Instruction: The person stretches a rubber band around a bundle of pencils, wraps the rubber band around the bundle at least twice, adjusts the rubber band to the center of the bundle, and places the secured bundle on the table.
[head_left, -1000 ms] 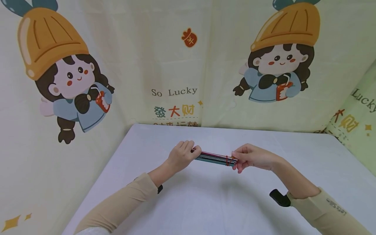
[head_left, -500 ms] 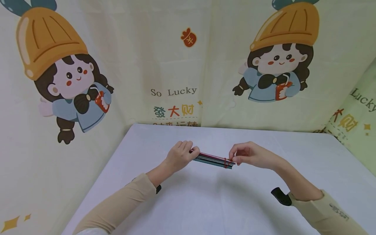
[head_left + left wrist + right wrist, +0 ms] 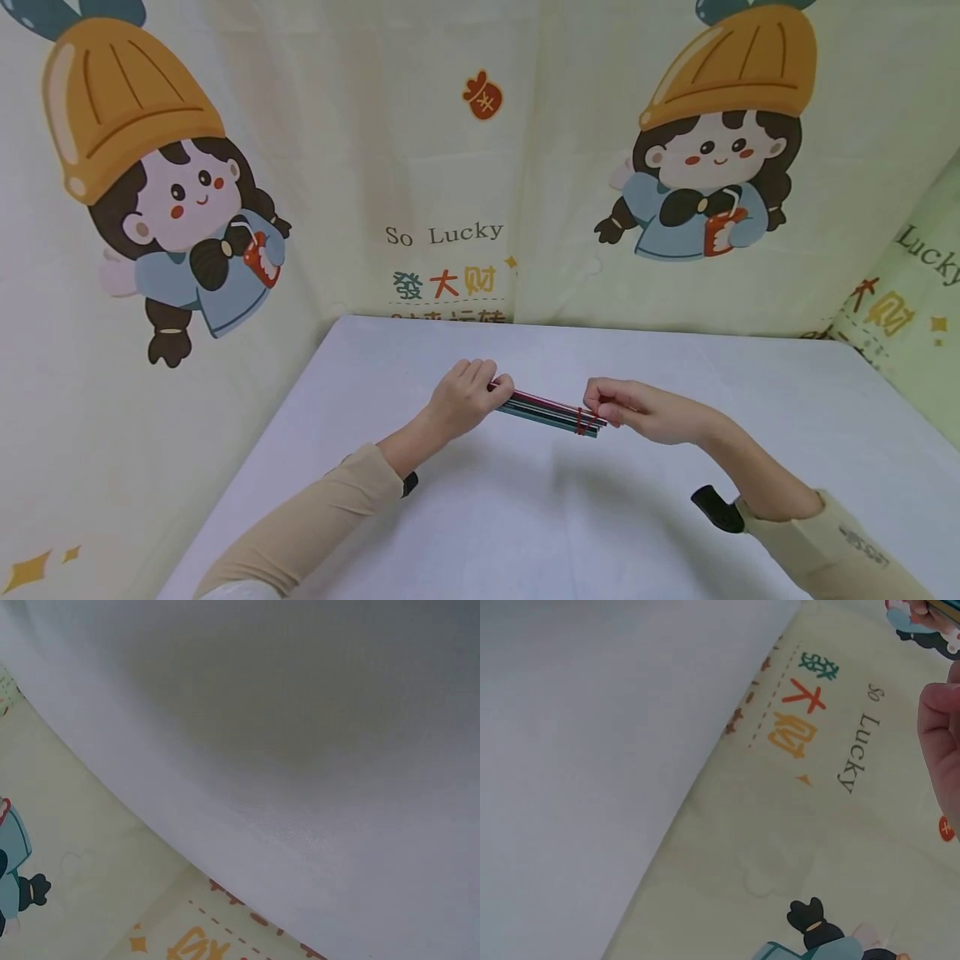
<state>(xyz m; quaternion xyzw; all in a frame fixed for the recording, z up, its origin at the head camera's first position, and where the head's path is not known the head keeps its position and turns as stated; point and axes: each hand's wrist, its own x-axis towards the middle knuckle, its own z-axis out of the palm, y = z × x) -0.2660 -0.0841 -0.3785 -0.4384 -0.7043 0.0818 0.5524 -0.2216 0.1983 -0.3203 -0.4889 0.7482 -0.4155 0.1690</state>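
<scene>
A bundle of slim pencils (image 3: 543, 411) in dark, teal and red tones is held above the table, sloping slightly down to the right. My left hand (image 3: 463, 398) grips its left end, with the fingers wrapped over it. Near the right end a red rubber band (image 3: 580, 422) goes round the bundle. My right hand (image 3: 648, 410) has curled fingers at that end and pinches a strand of the band; the exact contact is small and partly hidden. In the right wrist view part of the right hand (image 3: 939, 742) shows at the right edge. Neither hand appears in the left wrist view.
A white-covered table (image 3: 480, 525) lies beneath both hands. Behind it hangs a pale printed curtain (image 3: 570, 167), with another stretch along the left side. Black wrist cameras, one of them plain on the right sleeve (image 3: 780, 517), sit at the cuffs.
My right hand has shifted from holding the bundle's right end to pinching at the band with curled fingers. The bundle's right end has dipped a little. The left hand stays nearly still.
</scene>
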